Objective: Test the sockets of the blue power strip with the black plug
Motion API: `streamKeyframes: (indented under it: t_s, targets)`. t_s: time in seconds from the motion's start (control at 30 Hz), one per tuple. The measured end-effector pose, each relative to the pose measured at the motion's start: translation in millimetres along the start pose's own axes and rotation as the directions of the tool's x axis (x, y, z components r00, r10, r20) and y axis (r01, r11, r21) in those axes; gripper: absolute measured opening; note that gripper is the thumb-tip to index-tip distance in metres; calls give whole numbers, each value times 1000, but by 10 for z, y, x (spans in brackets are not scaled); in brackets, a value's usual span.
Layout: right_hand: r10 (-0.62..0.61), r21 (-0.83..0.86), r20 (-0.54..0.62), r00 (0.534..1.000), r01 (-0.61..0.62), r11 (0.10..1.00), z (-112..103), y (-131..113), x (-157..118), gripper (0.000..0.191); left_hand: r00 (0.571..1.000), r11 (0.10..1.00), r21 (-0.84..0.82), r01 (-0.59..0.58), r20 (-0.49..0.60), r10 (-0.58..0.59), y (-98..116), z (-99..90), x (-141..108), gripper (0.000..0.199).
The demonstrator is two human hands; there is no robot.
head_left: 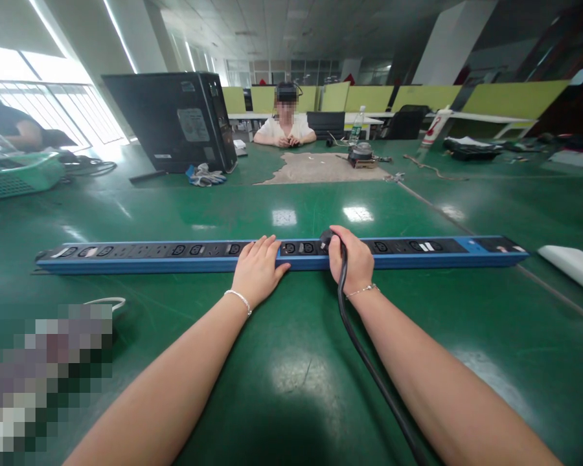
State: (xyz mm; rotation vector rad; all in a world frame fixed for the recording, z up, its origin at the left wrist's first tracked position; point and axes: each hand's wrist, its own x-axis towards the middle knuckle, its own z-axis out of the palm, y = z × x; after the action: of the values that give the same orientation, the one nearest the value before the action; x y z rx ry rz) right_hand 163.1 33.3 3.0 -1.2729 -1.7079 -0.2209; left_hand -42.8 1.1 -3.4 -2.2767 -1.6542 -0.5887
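Note:
A long blue power strip (pixel 194 264) with a black face and rows of sockets lies crosswise on the green table. My left hand (pixel 257 265) grips it near the middle, fingers over the top towards the far edge and thumb along the near side. Closed around a black plug (pixel 326 241), my right hand (pixel 350 259) is right of the middle of the strip. The plug is at the socket face; whether its pins are in a socket is hidden. Its thick black cable (pixel 364 356) runs down past my right forearm.
A black computer case (pixel 175 123) stands at the back left, with gloves (pixel 205 175) beside it. A green basket (pixel 24 175) is at far left. A white object (pixel 573 262) lies right of the strip. Across the table sits a person (pixel 285 126) near a bottle (pixel 356 126).

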Motion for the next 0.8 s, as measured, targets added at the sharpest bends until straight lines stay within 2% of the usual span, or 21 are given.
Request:
streamKeyframes:
  t_s: [0.3,0.57,0.8]
  targets:
    - [-50,11,-72,996,51,999,12,12,-5,27,1000,1000,11,10,6,-10,6,-11,10,49]
    - [-62,-38,-16,998,62,997,-16,-80,-9,29,996,993,88,81,36,-85,4,-39,47,65]
    - [-99,-33,-5,995,98,995,-18,-95,-11,29,996,995,61,75,42,-77,-7,-86,64,59]
